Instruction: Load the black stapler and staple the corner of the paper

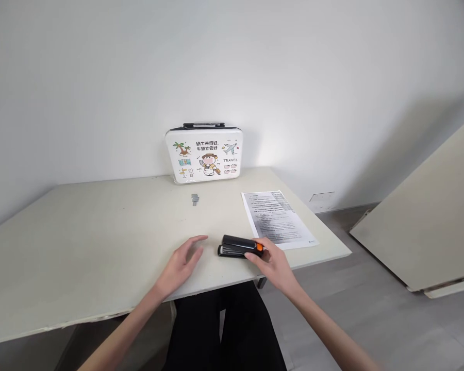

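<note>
A black stapler (237, 246) with an orange end lies sideways near the table's front edge, its front end pointing left. My right hand (272, 264) grips its orange end between thumb and fingers. To the left of the stapler, my left hand (183, 264) hovers at the table with thumb and fingers apart, holding nothing. Farther back sits a small cluster of grey staple strips (195, 199). Printed sheets of paper (276, 219) lie flat on the right, just beyond my right hand.
A white case (204, 156) with cartoon prints and a black handle stands upright against the wall at the back. The pale table (100, 247) ends at its right edge, above a grey floor (371, 319). A pale panel (429, 216) leans at the far right.
</note>
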Action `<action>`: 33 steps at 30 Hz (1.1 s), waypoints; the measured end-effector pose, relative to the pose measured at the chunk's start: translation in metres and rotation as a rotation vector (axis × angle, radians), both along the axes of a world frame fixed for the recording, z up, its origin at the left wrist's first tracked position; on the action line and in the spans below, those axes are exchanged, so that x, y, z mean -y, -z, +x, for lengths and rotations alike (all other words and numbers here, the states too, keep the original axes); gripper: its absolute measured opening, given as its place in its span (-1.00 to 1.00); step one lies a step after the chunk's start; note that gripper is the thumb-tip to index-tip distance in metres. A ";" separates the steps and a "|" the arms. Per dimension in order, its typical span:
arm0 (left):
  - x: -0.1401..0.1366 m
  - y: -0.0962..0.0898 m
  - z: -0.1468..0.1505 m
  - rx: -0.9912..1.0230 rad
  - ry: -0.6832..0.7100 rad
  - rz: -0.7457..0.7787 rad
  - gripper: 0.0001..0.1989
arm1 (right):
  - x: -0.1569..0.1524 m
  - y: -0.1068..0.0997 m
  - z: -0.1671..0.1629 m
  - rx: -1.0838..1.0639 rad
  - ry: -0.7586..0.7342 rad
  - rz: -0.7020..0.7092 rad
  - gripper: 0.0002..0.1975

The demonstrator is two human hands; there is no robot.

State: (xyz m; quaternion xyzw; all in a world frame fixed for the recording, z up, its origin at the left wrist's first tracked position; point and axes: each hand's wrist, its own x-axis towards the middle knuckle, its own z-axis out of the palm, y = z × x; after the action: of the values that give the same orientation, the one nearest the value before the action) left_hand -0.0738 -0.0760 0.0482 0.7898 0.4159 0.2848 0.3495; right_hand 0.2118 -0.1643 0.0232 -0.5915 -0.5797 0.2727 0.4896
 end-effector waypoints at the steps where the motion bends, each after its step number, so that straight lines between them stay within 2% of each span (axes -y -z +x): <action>1: 0.006 -0.002 -0.008 0.019 -0.029 -0.011 -0.58 | -0.004 0.000 -0.009 0.008 -0.021 -0.010 -0.62; 5: 0.021 -0.005 -0.019 0.155 -0.148 -0.066 -0.60 | -0.021 -0.002 -0.038 0.003 -0.104 -0.028 -0.65; 9: 0.024 -0.004 -0.017 0.272 -0.217 -0.105 -0.60 | -0.031 -0.001 -0.050 0.013 -0.129 -0.041 -0.63; 15: 0.022 0.000 -0.017 0.294 -0.220 -0.115 -0.59 | -0.028 -0.004 -0.047 0.007 -0.145 -0.090 -0.55; 19: 0.023 0.000 -0.017 0.310 -0.231 -0.121 -0.60 | -0.026 -0.005 -0.046 -0.004 -0.104 -0.090 -0.44; 27: 0.027 -0.005 -0.014 0.310 -0.305 -0.108 -0.61 | -0.031 0.003 -0.047 0.053 -0.079 -0.057 -0.46; 33: 0.025 -0.002 -0.014 0.332 -0.392 -0.080 -0.61 | -0.031 0.003 -0.045 0.083 -0.082 -0.048 -0.47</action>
State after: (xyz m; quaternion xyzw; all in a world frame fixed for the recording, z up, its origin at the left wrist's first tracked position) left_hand -0.0876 -0.1014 0.0500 0.6221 0.5087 0.4561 0.3824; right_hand 0.1672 -0.1338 0.0200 -0.5896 -0.6167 0.2816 0.4391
